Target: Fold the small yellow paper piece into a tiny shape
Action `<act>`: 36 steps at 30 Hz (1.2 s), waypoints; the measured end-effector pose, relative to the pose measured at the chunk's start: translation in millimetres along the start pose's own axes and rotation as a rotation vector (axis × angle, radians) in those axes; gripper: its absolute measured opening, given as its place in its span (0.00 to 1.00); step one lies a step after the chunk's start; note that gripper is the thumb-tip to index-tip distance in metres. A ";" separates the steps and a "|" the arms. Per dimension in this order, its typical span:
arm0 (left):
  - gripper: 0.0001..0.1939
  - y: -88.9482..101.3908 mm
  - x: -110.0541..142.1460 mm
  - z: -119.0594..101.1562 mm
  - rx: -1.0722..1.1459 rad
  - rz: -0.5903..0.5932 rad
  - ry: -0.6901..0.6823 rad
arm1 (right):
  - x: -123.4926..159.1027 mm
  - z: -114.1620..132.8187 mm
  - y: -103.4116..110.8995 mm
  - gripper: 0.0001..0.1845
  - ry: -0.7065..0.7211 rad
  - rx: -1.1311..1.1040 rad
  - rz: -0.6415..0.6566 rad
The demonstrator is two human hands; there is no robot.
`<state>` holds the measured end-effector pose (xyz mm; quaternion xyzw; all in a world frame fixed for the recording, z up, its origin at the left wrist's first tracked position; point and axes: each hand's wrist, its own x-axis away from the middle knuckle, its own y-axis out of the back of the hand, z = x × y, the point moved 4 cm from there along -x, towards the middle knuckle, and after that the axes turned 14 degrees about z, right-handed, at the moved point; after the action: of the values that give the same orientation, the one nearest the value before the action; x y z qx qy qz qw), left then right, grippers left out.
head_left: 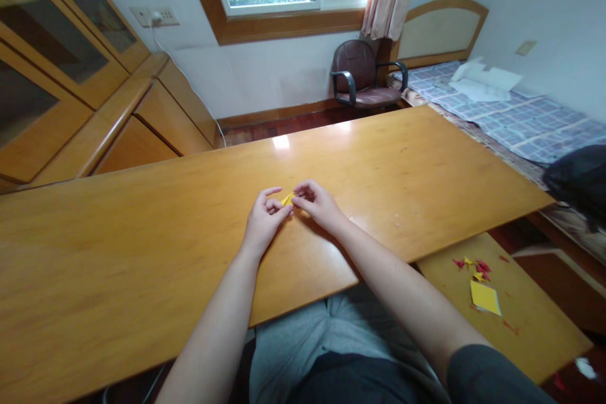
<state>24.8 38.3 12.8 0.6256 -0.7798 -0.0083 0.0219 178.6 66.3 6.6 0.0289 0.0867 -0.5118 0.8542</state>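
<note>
A small folded piece of yellow paper (pixel 287 199) is held between my two hands, just above the wooden table (pixel 180 246). My left hand (pixel 265 218) pinches its left side with thumb and fingers, the index finger partly raised. On the other side my right hand (pixel 316 203) grips the paper between thumb and fingertips. The fingers cover part of the paper, so its full folded shape is hidden.
At the lower right, a lower wooden surface (pixel 534 341) bears a stack of yellow paper squares (pixel 485 298) and several small red and yellow folded papers (pixel 481 267). Beyond the table stand an office chair (pixel 357 69), a bed (pixel 534 120) and a cabinet (pixel 113 95).
</note>
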 end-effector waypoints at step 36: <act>0.30 -0.7 -0.5 -1.8 0.039 0.063 0.061 | -0.6 -1.5 1.4 0.15 -0.020 -0.116 -0.021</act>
<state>25.7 38.7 14.6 0.6011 -0.7980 0.0265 0.0339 179.4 67.7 5.2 -0.0269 0.1081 -0.5151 0.8498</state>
